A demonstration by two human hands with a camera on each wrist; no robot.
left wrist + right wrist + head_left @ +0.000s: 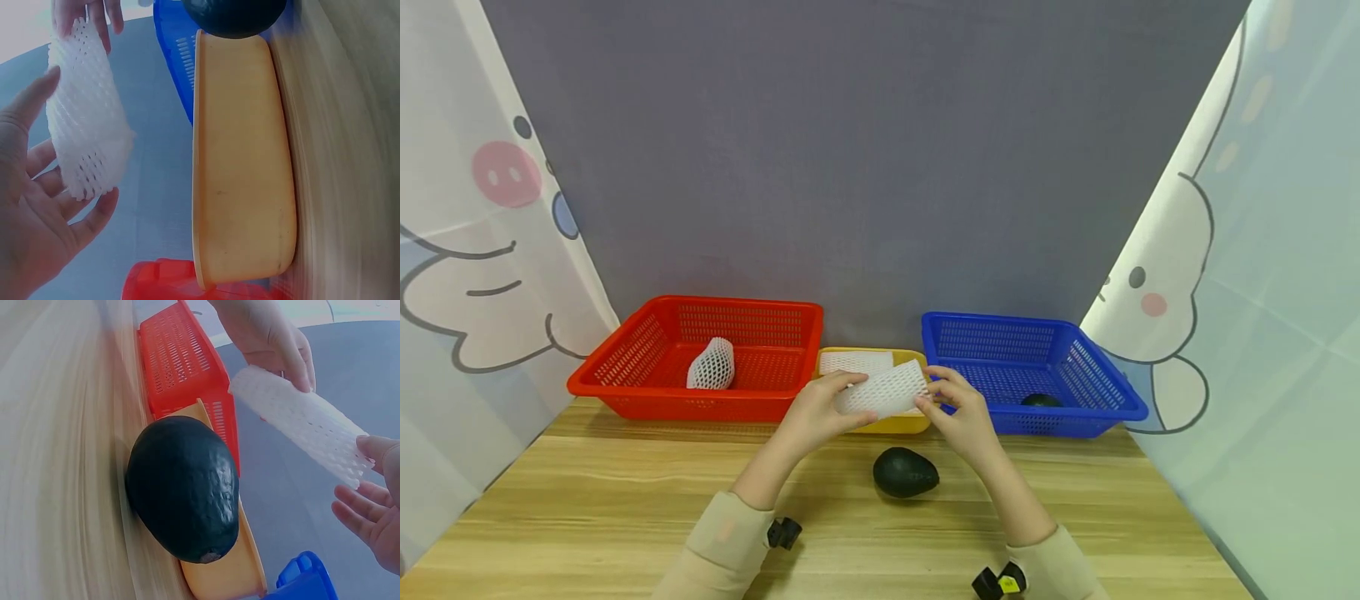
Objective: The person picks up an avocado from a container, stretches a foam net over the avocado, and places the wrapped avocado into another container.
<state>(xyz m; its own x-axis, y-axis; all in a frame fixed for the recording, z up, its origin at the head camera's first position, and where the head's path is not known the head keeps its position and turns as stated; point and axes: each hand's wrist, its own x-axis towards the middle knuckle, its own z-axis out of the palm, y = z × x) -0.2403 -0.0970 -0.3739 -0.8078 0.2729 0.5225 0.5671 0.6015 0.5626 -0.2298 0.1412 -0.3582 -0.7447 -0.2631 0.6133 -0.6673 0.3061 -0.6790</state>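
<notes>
Head cam: foam fruit net (887, 390) pinched by left hand (822, 412) + right hand (962, 418), avocado (906, 472) kinda midway between tabletop (625, 500) side edges

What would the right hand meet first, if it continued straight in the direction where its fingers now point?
Most likely the held-up white net, whose end the right hand touches. Beyond it, perhaps the yellow basket, but depth is unclear.

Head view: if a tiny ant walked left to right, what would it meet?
Red basket with a bulging white net inside → held-up white foam net → blue basket with a dark thing inside.
</notes>
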